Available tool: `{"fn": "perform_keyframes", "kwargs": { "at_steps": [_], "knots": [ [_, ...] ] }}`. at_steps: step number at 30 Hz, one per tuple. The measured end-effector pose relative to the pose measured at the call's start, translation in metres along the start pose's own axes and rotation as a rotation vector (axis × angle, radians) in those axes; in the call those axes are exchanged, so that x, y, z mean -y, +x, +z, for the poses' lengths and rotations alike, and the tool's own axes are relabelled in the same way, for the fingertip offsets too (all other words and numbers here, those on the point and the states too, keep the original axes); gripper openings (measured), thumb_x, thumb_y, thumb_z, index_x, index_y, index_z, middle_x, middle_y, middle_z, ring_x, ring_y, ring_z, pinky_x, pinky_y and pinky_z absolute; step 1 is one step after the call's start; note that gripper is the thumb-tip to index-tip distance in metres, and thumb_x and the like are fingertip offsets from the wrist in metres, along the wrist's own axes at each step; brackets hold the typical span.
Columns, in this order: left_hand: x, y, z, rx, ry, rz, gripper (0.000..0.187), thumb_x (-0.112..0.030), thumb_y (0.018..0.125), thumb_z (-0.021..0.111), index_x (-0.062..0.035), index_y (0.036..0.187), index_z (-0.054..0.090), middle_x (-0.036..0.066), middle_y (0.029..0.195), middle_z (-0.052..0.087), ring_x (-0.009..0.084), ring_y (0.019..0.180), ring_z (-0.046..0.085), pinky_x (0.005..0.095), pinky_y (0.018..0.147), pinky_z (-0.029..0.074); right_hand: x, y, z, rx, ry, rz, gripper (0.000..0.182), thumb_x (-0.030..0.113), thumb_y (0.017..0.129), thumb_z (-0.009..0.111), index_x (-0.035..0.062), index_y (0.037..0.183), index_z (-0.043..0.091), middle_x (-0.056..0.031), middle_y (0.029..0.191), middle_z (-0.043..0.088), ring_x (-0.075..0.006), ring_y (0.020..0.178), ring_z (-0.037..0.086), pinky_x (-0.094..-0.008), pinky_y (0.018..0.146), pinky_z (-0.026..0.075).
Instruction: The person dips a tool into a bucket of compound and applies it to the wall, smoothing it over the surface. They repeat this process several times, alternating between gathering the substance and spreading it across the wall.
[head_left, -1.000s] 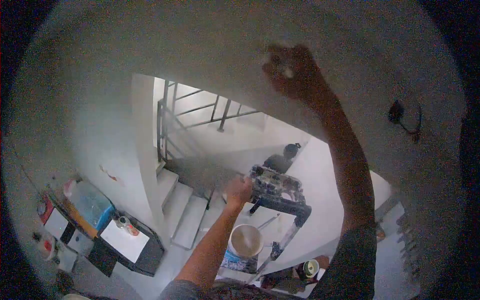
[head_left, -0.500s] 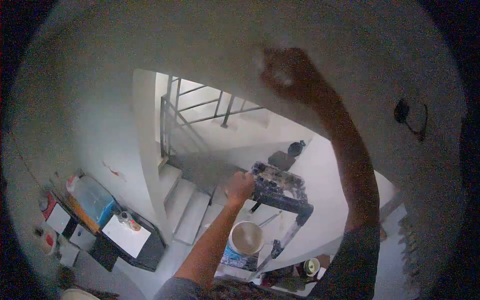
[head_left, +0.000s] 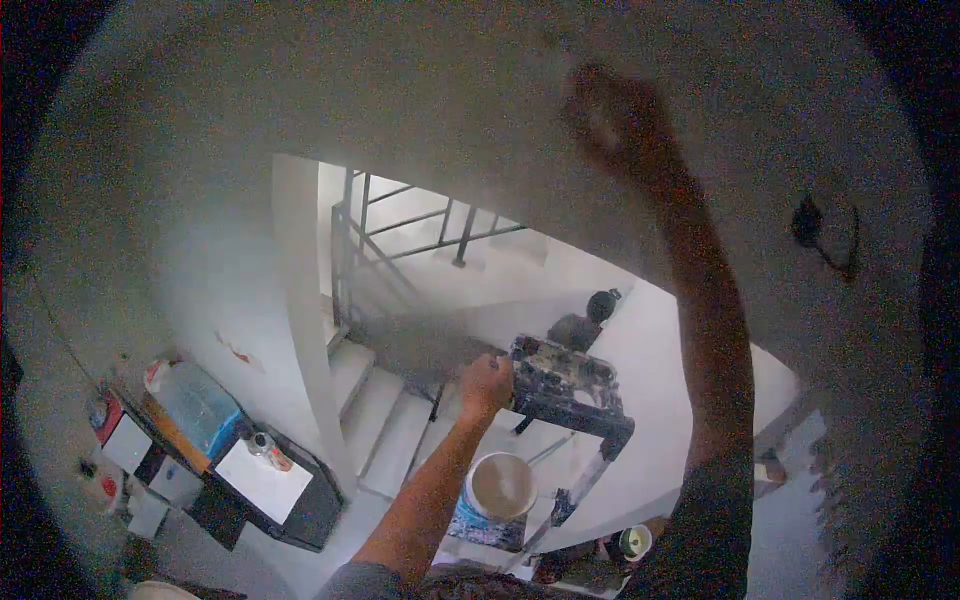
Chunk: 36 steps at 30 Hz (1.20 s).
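My right hand (head_left: 618,118) is raised to the grey ceiling (head_left: 450,90), its fingers curled. Dim light and blur hide whatever may be between them. Lower down, my left hand (head_left: 487,385) is closed on the near left edge of a dark, paint-spattered stepladder (head_left: 570,385). Under the ladder's top stands a white bucket (head_left: 502,487) with a pale greyish-beige content.
Dark wires (head_left: 825,235) hang from the ceiling at right. Metal railings (head_left: 420,215) and stairs (head_left: 385,435) lie beyond the opening. At left, a black table (head_left: 325,510) holds a bottle (head_left: 268,452) and a white sheet. An open can (head_left: 634,543) stands low at right.
My right hand has moved up and to the right along the ceiling. My left hand keeps its hold on the stepladder. The whole view has shifted slightly.
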<state>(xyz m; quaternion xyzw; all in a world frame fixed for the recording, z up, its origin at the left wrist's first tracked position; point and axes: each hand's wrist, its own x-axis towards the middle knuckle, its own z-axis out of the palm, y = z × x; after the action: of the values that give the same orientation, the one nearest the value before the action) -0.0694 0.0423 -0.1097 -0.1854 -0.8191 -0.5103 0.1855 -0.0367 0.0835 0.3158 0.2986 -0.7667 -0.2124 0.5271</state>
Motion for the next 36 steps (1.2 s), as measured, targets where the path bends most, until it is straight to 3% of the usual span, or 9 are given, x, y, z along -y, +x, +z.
{"fn": "perform_keyframes", "kwargs": {
  "at_steps": [7,9,11,19,21,26,30,33,36],
  "knots": [
    [0.031,0.011,0.032,-0.026,-0.05,0.041,0.033,-0.031,0.083,0.055,0.0015,0.081,0.061,0.027,0.081,0.061,0.045,0.072,0.059,0.0507,0.068,0.046,0.066,-0.035,0.014,0.545,0.259,-0.051,0.028,0.023,0.075,0.067,0.0022,0.092,0.058,-0.017,0.071,0.063,-0.0351,0.06,0.061,-0.0449,0.061,0.051],
    [0.018,0.009,0.012,0.035,0.114,0.167,0.034,-0.032,0.083,0.054,0.0016,0.081,0.061,0.028,0.08,0.061,0.045,0.075,0.06,0.0503,0.069,0.046,0.041,-0.008,-0.008,0.405,0.228,0.0,0.029,0.022,0.078,0.066,0.0028,0.1,0.06,-0.0164,0.079,0.065,-0.0331,0.066,0.064,-0.0412,0.065,0.052],
    [0.043,0.011,0.042,-0.015,0.089,0.111,0.034,-0.031,0.083,0.053,0.0022,0.08,0.061,0.028,0.081,0.061,0.0449,0.076,0.06,0.0502,0.069,0.047,-0.005,0.004,0.003,-0.191,-0.009,-0.055,0.027,0.02,0.081,0.065,0.0053,0.104,0.062,-0.0149,0.087,0.067,-0.031,0.074,0.065,-0.0378,0.071,0.052],
    [0.013,0.012,0.017,0.006,0.001,-0.115,0.035,-0.029,0.084,0.05,0.0042,0.079,0.06,0.028,0.084,0.061,0.0447,0.079,0.059,0.0508,0.071,0.047,-0.024,0.001,0.022,-0.197,0.08,-0.177,0.029,0.022,0.081,0.065,0.0061,0.104,0.059,-0.0165,0.09,0.066,-0.0333,0.081,0.066,-0.0418,0.073,0.052],
    [0.024,0.011,0.025,0.022,-0.086,-0.053,0.027,-0.024,0.084,0.05,0.0007,0.078,0.059,0.026,0.081,0.061,0.0434,0.076,0.06,0.0512,0.066,0.048,0.033,-0.01,0.007,0.402,0.141,0.032,0.027,0.025,0.08,0.064,0.0052,0.098,0.058,-0.0205,0.082,0.064,-0.0359,0.074,0.064,-0.0456,0.069,0.051],
    [0.015,0.003,0.016,-0.022,0.185,0.18,0.018,-0.018,0.083,0.051,-0.0028,0.077,0.057,0.023,0.079,0.06,0.0411,0.074,0.061,0.0502,0.06,0.049,0.06,-0.034,0.008,0.584,0.288,-0.164,0.024,0.024,0.078,0.064,0.0062,0.092,0.058,-0.0178,0.077,0.063,-0.038,0.071,0.062,-0.0491,0.066,0.049],
    [0.029,0.011,0.023,0.024,0.343,0.276,0.012,-0.014,0.082,0.05,-0.0033,0.083,0.056,0.022,0.08,0.06,0.0399,0.073,0.062,0.0486,0.058,0.05,-0.003,0.017,-0.012,-0.338,0.048,-0.241,0.025,0.021,0.079,0.065,0.0065,0.099,0.061,-0.014,0.083,0.065,-0.0349,0.071,0.062,-0.0462,0.064,0.049],
    [0.042,0.015,0.038,0.058,0.158,0.125,0.013,-0.015,0.081,0.05,-0.0038,0.084,0.055,0.022,0.08,0.06,0.0403,0.07,0.062,0.0484,0.057,0.05,-0.033,0.033,0.0,-0.317,0.012,-0.231,0.025,0.019,0.082,0.062,0.0034,0.102,0.06,-0.0154,0.08,0.065,-0.0331,0.066,0.062,-0.0429,0.062,0.05],
    [0.008,0.003,0.0,-0.046,0.122,0.16,0.016,-0.019,0.081,0.051,-0.0043,0.079,0.058,0.022,0.075,0.059,0.0404,0.067,0.062,0.0483,0.058,0.05,0.006,0.005,0.007,0.153,-0.143,0.055,0.03,0.018,0.081,0.062,-0.0016,0.103,0.057,-0.0177,0.068,0.061,-0.0327,0.058,0.06,-0.0422,0.059,0.049]
  ]
}}
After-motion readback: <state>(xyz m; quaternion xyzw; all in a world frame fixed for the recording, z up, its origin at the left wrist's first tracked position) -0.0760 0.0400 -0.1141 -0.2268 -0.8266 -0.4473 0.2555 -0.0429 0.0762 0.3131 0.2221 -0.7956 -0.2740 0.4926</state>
